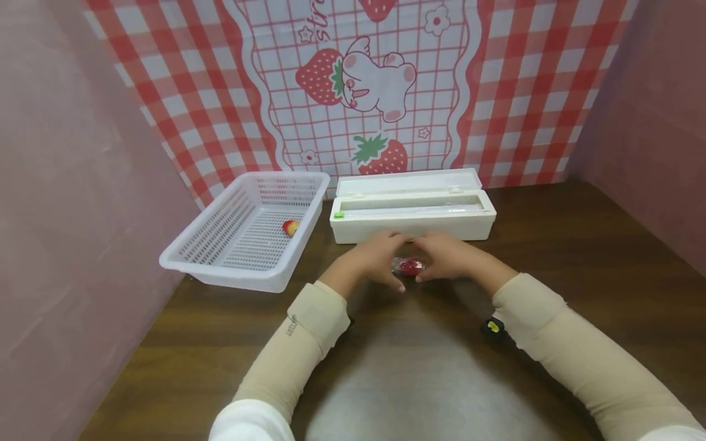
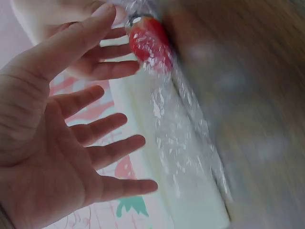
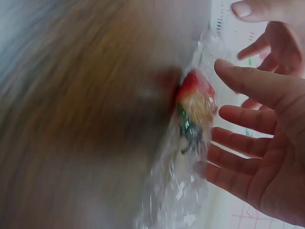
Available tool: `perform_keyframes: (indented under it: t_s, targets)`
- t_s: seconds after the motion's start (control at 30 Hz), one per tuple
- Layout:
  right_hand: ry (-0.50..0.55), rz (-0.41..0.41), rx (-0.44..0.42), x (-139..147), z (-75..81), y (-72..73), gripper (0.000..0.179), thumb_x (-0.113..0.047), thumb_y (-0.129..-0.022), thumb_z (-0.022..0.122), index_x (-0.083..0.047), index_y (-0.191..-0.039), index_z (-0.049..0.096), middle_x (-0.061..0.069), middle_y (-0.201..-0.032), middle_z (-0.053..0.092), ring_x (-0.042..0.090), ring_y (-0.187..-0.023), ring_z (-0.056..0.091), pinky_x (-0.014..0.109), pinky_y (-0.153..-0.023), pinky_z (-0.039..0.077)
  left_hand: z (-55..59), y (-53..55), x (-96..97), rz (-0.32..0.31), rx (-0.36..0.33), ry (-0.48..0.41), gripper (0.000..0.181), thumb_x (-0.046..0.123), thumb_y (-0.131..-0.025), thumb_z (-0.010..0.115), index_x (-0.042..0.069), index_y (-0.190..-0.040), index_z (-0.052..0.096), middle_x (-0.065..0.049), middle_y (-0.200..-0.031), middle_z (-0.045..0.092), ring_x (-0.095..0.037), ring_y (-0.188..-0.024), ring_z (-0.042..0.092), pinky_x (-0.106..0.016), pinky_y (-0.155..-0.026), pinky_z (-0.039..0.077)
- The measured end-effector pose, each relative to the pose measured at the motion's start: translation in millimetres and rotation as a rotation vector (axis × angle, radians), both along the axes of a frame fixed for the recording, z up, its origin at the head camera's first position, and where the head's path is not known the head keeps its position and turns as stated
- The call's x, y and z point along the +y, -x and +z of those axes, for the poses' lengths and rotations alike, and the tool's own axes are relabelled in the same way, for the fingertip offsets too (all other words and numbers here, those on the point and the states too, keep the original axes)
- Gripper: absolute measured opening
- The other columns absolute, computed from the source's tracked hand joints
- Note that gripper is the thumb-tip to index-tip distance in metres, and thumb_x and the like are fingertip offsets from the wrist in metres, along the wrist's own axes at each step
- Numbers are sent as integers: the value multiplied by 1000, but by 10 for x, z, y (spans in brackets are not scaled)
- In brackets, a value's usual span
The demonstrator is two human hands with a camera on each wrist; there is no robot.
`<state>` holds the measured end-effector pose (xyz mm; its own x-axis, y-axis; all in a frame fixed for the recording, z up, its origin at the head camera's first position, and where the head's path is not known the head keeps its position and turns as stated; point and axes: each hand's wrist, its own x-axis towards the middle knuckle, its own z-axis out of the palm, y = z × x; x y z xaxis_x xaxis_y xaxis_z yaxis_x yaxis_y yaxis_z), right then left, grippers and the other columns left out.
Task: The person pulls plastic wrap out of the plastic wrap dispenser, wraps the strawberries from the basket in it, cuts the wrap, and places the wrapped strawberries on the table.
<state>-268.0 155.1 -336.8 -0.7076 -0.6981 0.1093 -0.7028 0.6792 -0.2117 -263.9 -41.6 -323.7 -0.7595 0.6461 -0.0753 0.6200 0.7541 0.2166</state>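
A small red and yellow fruit (image 1: 411, 266) with a green leaf and dark stem lies on the table in crinkled clear plastic film (image 2: 176, 138). My left hand (image 1: 377, 257) curves around its left side, fingers spread and apart from it in the left wrist view. On the other side is my right hand (image 1: 448, 256), its fingers loosely extended. In the right wrist view its fingertips (image 3: 202, 168) meet the film's edge; whether they touch it I cannot tell. Just behind stands a long white cling film box (image 1: 413, 229), its lid (image 1: 408, 182) raised and a green slider (image 1: 339, 215) at its left end.
At the left stands a white plastic basket (image 1: 223, 272) with slotted walls. Another red and yellow fruit (image 1: 290, 228) lies inside it. Behind the brown wooden table (image 1: 573, 294) hangs a red checked cloth (image 1: 529, 92) with strawberry prints. Pink walls flank both sides.
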Motion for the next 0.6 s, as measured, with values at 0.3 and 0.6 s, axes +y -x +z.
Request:
perform_keyframes:
  t_s: [0.3, 0.6]
  targets:
    - [-28, -30, -56, -163, -99, 82, 60, -13, -64, 89, 4, -114, 59, 11, -98, 65, 25, -87, 60, 44, -80, 51, -16, -76, -284, 60, -20, -153, 139, 39, -57, 95, 22, -158, 1, -15, -159, 20, -30, -143, 26, -49, -109, 34]
    - [66, -95, -85, -77, 43, -7, 34, -3, -70, 81, -1, -100, 65, 4, -86, 62, 19, -76, 56, 40, -70, 51, 57, -49, -364, 36, 42, -265, 113, 26, -66, 92, 8, -154, 24, -19, -148, 36, -29, -134, 38, -37, -111, 33]
